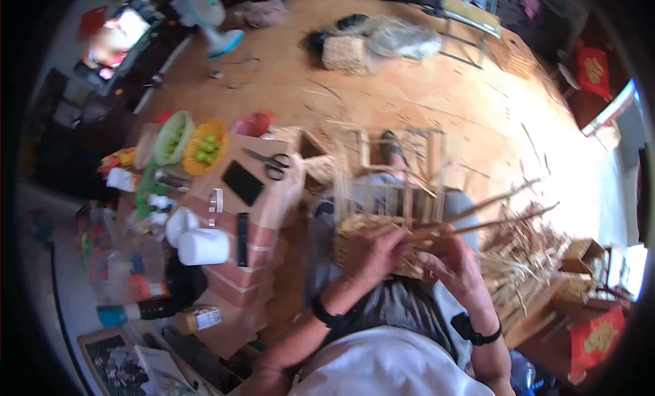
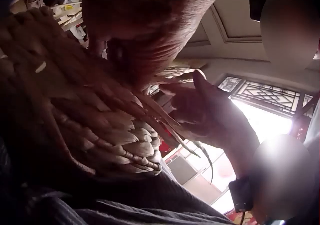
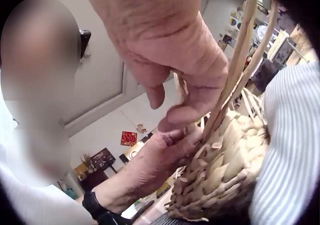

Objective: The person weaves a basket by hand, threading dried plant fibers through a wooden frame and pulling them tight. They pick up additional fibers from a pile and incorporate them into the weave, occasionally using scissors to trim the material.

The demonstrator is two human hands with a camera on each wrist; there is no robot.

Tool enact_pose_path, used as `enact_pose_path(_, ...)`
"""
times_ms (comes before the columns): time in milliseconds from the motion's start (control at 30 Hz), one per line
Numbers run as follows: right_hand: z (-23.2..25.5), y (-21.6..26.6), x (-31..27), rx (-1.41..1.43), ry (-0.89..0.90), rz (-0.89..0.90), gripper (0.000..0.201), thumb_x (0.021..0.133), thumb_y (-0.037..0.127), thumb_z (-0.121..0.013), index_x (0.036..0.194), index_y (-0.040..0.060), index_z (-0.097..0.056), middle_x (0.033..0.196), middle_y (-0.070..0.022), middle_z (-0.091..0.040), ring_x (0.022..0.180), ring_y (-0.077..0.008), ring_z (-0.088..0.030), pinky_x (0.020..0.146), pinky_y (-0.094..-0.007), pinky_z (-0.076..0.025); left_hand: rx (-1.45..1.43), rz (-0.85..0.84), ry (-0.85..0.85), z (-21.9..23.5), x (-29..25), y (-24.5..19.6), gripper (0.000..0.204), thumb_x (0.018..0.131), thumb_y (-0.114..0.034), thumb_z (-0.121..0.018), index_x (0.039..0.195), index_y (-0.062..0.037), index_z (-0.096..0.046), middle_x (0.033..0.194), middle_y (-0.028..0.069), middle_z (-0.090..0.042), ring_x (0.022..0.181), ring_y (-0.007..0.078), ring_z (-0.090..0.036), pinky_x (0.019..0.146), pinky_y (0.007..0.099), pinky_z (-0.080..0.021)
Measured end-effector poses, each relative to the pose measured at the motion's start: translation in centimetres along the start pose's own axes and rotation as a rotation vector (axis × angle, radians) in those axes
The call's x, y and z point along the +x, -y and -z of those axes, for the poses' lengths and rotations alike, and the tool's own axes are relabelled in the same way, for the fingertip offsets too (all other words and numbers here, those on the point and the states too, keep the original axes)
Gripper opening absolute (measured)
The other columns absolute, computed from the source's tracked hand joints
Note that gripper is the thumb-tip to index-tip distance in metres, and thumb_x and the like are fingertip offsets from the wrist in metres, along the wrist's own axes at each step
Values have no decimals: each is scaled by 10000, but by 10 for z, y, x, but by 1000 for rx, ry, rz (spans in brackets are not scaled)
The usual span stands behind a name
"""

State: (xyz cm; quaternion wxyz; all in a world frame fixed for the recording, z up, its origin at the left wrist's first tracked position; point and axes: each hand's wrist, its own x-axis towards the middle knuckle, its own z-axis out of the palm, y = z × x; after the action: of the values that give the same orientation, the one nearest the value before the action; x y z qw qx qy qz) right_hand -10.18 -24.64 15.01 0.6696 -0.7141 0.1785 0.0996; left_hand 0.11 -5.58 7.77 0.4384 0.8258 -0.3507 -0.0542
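A half-woven straw basket (image 1: 368, 233) lies on my lap, with two long reeds (image 1: 501, 211) sticking out of it to the right. My left hand (image 1: 375, 254) grips the basket's rim from the left, fingers curled over the weave (image 2: 115, 140). Close beside it, my right hand (image 1: 447, 261) pinches straw strands (image 2: 192, 145) at the rim, next to the reeds (image 3: 240, 70). In the right wrist view the right hand (image 3: 172, 55) hangs above the left hand (image 3: 160, 160) and the basket (image 3: 230, 170). The two hands almost touch.
A brick-patterned low table (image 1: 263, 225) stands at my left with scissors (image 1: 276, 165), a black phone (image 1: 242, 182), white jars (image 1: 203, 246) and bowls of green fruit (image 1: 203, 149). A straw pile (image 1: 525, 259) lies at my right. A wooden frame (image 1: 402, 165) stands ahead.
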Motion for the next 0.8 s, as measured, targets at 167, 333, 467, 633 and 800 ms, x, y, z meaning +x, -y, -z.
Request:
enact_pose_path(167, 8, -29, 53, 352, -296, 97, 187, 1060, 227, -741, 1066, 50, -682, 756, 28, -589, 596, -76, -519, 528, -267, -427, -17, 23, -18, -17, -6, 5, 431, 924, -120, -789, 1327, -63, -647, 1041, 188, -743, 974, 414, -732, 856, 498, -588)
enact_pose_path(333, 18, -26, 94, 306, -185, 312, 199, 1107, 211, -653, 1034, 26, -655, 754, -15, -626, 596, -133, -576, 525, -308, -457, 407, -176, -97, -42, -17, -6, 877, 918, -326, -770, 1575, 88, -363, 1289, 219, -600, 1190, 355, -615, 1073, 449, -471)
enact_pose_path(467, 12, -11, 93, -173, -159, 475, 136, 1063, 107, -655, 1012, -19, -642, 834, -150, -706, 667, -259, -679, 591, -416, -494, 632, -9, 104, -60, -15, -10, 845, 934, -438, -730, 1508, 102, -427, 1193, 221, -639, 1095, 326, -624, 1052, 469, -468)
enact_pose_path(633, 11, -11, 78, -931, -220, 537, 143, 991, 102, -708, 1023, -25, -650, 838, -226, -690, 717, -399, -675, 645, -480, -494, 902, -25, 111, -68, -17, -21, 601, 962, -449, -640, 1335, 20, -597, 1173, 172, -657, 1129, 303, -624, 1102, 517, -430)
enact_pose_path(800, -6, -31, 64, -1075, -279, 685, 116, 929, 80, -710, 1038, 47, -691, 855, -183, -661, 826, -394, -641, 794, -490, -489, 951, -76, 97, -65, -22, -26, 475, 1011, -351, -546, 1333, -15, -644, 1237, 166, -661, 1181, 301, -618, 1166, 542, -386)
